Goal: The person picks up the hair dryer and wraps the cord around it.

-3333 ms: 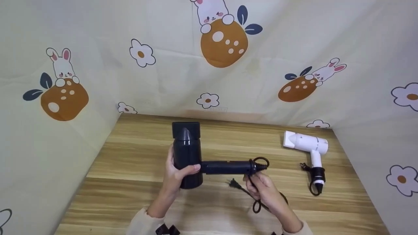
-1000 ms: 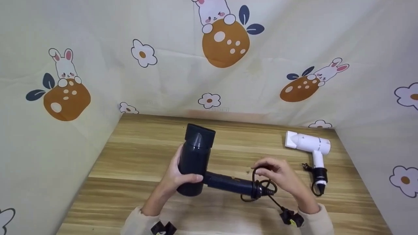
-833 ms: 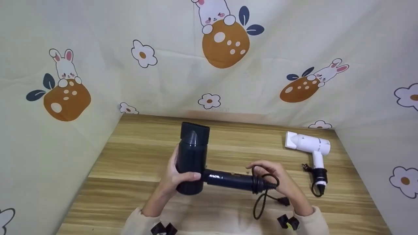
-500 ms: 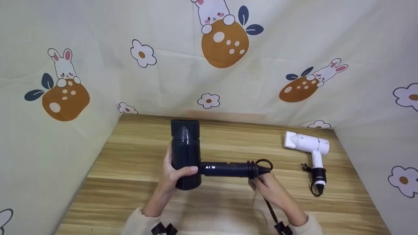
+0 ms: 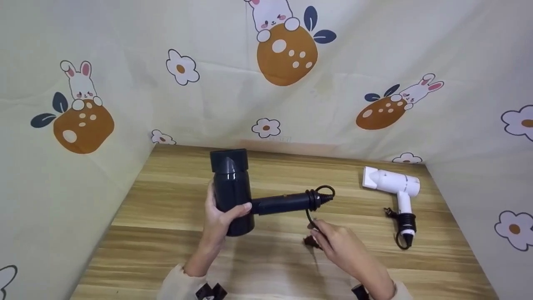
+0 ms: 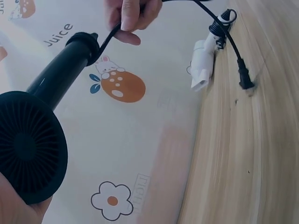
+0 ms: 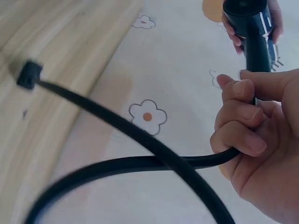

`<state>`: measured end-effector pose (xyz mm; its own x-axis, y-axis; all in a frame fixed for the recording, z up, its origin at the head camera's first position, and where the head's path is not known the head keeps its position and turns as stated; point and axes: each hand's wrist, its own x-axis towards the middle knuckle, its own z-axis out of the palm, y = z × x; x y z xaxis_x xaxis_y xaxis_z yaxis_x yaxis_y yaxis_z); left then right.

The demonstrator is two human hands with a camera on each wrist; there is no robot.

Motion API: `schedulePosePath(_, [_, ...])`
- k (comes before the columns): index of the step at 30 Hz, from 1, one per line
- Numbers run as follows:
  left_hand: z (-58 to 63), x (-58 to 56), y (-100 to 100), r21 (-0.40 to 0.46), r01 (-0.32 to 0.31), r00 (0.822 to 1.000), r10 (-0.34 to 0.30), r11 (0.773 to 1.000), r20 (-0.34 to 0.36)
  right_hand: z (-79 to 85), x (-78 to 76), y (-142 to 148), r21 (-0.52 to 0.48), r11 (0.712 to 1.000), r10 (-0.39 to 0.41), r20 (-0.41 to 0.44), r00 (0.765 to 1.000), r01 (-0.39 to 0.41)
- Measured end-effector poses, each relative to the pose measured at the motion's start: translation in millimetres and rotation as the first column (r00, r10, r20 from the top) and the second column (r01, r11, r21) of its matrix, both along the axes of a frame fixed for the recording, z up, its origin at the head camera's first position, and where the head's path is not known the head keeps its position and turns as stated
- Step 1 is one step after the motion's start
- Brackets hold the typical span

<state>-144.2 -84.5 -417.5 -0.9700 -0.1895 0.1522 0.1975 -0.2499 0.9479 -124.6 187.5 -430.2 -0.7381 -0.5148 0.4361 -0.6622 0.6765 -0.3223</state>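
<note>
My left hand (image 5: 216, 221) grips the body of a black hair dryer (image 5: 233, 196), thumb across its front near the handle joint. The flat nozzle points to the back of the table, and the handle reaches right with its end tipped slightly up. Black cord (image 5: 310, 216) circles the handle's end and loops at the strain relief. Below that end, my right hand (image 5: 345, 250) holds the cord; in the right wrist view its fingers curl round it. The free part of the cord crosses itself there, ending in the plug (image 7: 29, 74). The left wrist view shows the dryer's round vented back (image 6: 28, 147).
A white hair dryer (image 5: 393, 183) lies at the table's right, its black cord (image 5: 406, 223) wound round the handle. The wood-grain table (image 5: 166, 208) meets a cream printed cloth (image 5: 216, 104) at the back and sides.
My right hand has taken the cord over the handle's end and down beneath it, and now sits lower. The black dryer has shifted slightly up and left, its handle end rising.
</note>
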Motion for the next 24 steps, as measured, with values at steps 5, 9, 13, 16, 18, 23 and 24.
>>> schedulePosePath(5, [-3.5,-2.5,-0.1,-0.046,-0.05,0.999,0.049,0.998,-0.012,6.5,2.3,1.6,0.027,0.999,-0.038,-0.041,0.998,0.039])
schedulePosePath(9, [-6.4,-4.6,0.0,-0.055,-0.033,0.999,0.032,0.998,-0.01,11.7,2.1,2.1,0.026,0.999,-0.035,-0.133,0.991,0.038])
schedulePosePath(13, [-8.0,-4.7,-0.2,-0.08,-0.012,1.0,0.012,0.997,0.007,16.8,1.4,3.4,0.021,0.999,-0.035,-0.227,0.973,0.041])
schedulePosePath(16, [-8.8,-4.1,-0.7,-0.112,0.01,1.0,-0.008,0.994,0.019,19.8,-0.9,4.2,-0.004,1.0,-0.018,-0.288,0.958,0.017])
schedulePosePath(18, [-9.1,-3.8,-0.9,-0.135,0.026,1.0,-0.025,0.99,0.014,21.7,-3.4,4.9,-0.024,1.0,-0.004,-0.317,0.948,-0.004])
schedulePosePath(23, [-8.1,-3.3,-0.3,-0.196,0.058,0.998,-0.061,0.979,-0.008,27.8,-9.3,9.1,-0.046,0.999,0.002,-0.341,0.94,-0.019])
schedulePosePath(24, [-7.8,-3.2,-0.4,-0.205,0.066,0.998,-0.07,0.977,-0.01,29.3,-10.2,10.3,-0.049,0.999,0.001,-0.341,0.94,-0.018])
